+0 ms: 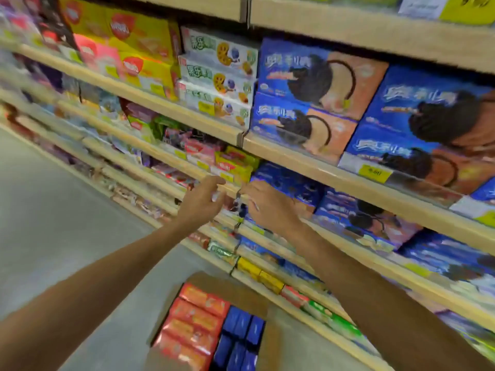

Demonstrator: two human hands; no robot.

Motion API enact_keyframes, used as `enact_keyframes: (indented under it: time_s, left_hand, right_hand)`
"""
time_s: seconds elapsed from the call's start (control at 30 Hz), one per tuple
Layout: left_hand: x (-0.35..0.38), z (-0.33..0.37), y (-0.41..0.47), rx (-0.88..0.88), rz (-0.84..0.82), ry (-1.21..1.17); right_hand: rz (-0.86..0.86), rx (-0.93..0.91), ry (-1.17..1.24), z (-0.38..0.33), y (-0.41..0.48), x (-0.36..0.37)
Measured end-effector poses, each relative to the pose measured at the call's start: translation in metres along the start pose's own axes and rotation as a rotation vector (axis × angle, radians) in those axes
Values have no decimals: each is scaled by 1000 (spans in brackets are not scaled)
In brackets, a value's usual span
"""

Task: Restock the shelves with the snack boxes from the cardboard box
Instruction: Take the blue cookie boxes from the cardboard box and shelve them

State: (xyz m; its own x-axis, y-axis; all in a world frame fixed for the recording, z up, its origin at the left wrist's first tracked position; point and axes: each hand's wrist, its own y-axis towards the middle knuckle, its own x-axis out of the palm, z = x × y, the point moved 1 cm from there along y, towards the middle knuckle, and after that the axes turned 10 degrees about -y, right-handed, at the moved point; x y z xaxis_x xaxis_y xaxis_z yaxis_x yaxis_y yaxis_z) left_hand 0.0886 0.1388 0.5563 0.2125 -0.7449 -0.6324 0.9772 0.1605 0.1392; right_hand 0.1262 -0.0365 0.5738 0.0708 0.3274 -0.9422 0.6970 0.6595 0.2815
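A cardboard box stands open on the floor below the shelves. It holds a row of orange snack boxes on the left and blue snack boxes on the right. Both arms reach up to the wooden edge of a middle shelf. My left hand has its fingers loosely curled at that edge, under yellow and pink boxes. My right hand is close beside it, fingers spread toward blue cookie boxes. I see no box in either hand. The picture is blurred.
Several shelf tiers run from upper left to lower right, packed with snacks. Large blue cookie boxes fill the upper right and white boxes are stacked beside them. Grey aisle floor lies on the left.
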Motion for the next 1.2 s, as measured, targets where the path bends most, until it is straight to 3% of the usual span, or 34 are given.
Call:
enact_keyframes:
  time_s: [0.17, 0.27, 0.5, 0.77, 0.93, 1.07, 1.2]
  left_hand:
    - [70, -96, -54, -397, -186, -92]
    - [108, -150, -104, -594, -308, -49]
    - [184, -241, -183, -759, -607, 86]
    - [291, -340, -238, -582, -1050, 152]
    - [375, -388, -269, -436, -1145, 141]
    - [432, -413, -295, -353, -1169, 100]
    - [471, -434, -309, -70, -1131, 253]
  right_hand:
    - [-464, 172, 174, 16, -53, 112]
    - [-649, 318, 234, 23, -94, 175]
    - [-965, 590, 322, 21, -185, 303]
    - [-1090, 759, 326, 1, -294, 457]
    - [-1065, 867, 278, -3, -361, 534]
    - [-1057, 703, 102, 3, -398, 577]
    - [-857, 531, -90, 17, -425, 610]
